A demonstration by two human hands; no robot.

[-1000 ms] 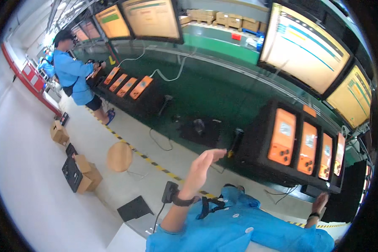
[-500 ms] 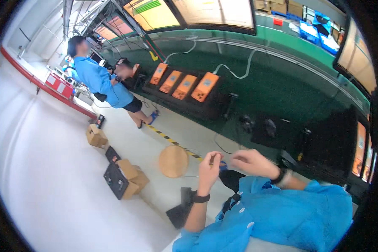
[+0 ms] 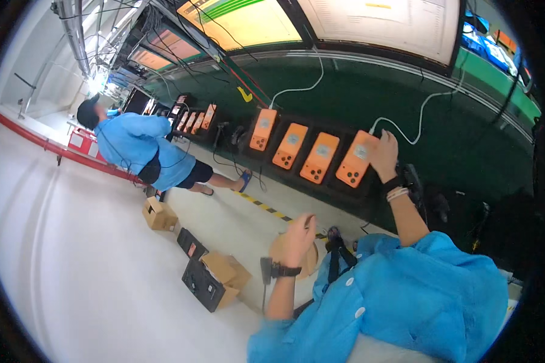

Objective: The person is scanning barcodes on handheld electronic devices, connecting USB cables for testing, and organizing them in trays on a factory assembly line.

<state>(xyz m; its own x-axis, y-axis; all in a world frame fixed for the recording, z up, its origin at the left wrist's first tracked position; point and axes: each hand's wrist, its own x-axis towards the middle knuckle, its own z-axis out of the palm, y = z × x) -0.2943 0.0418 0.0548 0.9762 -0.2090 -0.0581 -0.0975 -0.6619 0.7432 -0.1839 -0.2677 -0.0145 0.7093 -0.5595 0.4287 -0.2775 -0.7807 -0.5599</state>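
Note:
My right hand is at the upper right edge of an orange phone, its bent fingers closed about that edge beside the white cable. This phone lies back up, rightmost of a row on a black tray. To its left lie another orange phone, a further orange phone and a cabled orange phone. Lower down, away from the bench, my left hand is raised with fingers curled together. Whatever may be inside them is hidden.
Large screens hang over the dark green bench. A person in blue stands farther left by another row of phones. A round stool is below my left hand; cardboard boxes sit on the floor.
My right hand has gone from near my left hand up to the rightmost phone. The left hand stays raised with curled fingers. The view has shifted, bringing the phones nearer.

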